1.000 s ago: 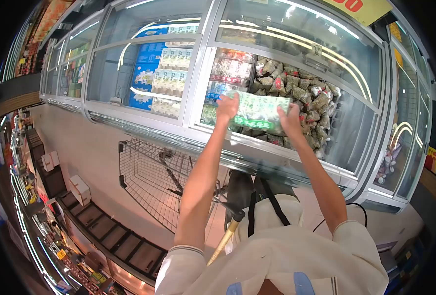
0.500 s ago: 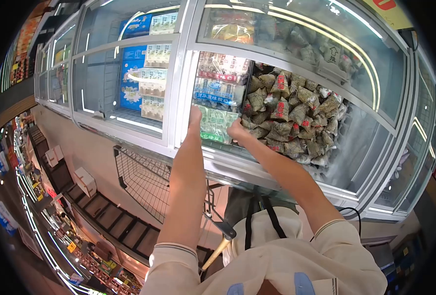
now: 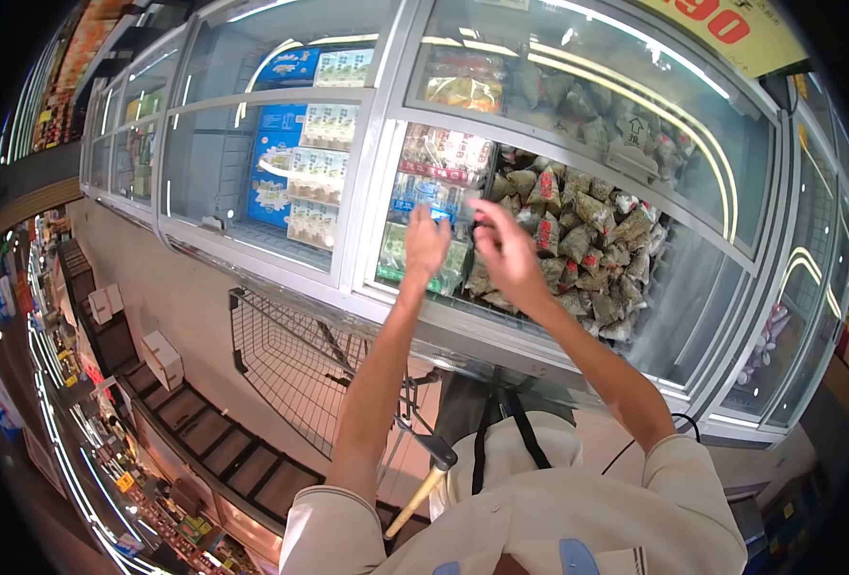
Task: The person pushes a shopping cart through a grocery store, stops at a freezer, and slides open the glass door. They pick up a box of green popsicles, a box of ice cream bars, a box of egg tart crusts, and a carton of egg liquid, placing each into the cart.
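Note:
My left hand (image 3: 426, 247) is over the green-labelled pack (image 3: 393, 251) in the chest freezer, fingers stretched toward the blue-labelled pack (image 3: 410, 190). It hides part of both. My right hand (image 3: 511, 254) hovers at the border between the packs and the leaf-wrapped dumplings (image 3: 592, 216), its fingers apart and slightly blurred. Neither hand appears to hold anything. Behind the blue pack lies a red-labelled pack (image 3: 448, 153). The dumplings are heaped in clear bags, some with red labels.
White freezer frames and sliding glass lids (image 3: 597, 77) surround the opening. Blue boxes (image 3: 276, 158) and pale cartons (image 3: 324, 172) sit under glass to the left. A wire shopping cart (image 3: 290, 355) stands below left. A yellow price sign (image 3: 741, 34) hangs at upper right.
Both hands have come off the sides of the green-labelled pack. They have moved further into the freezer and lifted; the pack stays inside. The view has shifted slightly.

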